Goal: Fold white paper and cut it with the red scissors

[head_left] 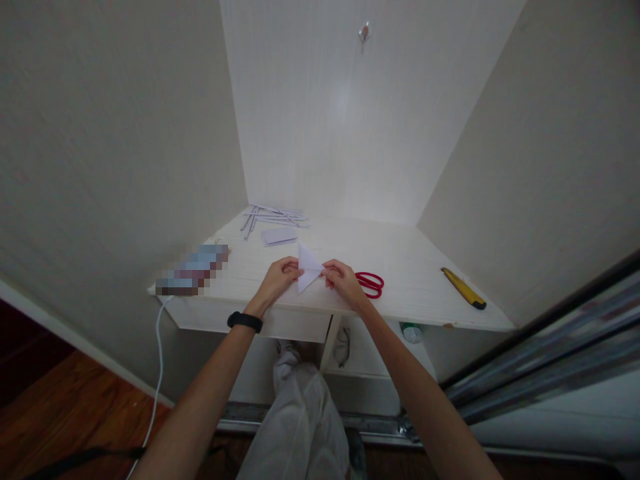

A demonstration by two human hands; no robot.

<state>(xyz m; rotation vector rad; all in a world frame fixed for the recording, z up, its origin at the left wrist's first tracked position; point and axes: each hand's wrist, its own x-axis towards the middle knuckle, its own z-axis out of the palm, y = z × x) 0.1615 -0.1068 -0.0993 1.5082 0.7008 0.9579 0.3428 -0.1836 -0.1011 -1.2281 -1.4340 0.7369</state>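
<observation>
Folded paper [308, 267]; white; triangular; corner in right hand [343, 281]

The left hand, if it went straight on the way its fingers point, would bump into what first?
Most likely the white paper triangle, which the left hand already touches; just past that, the right hand, though depth is hard to judge.

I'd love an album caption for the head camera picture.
Left hand and right hand hold a white paper triangle over a white desk, red-handled scissors lying nearby.
</observation>
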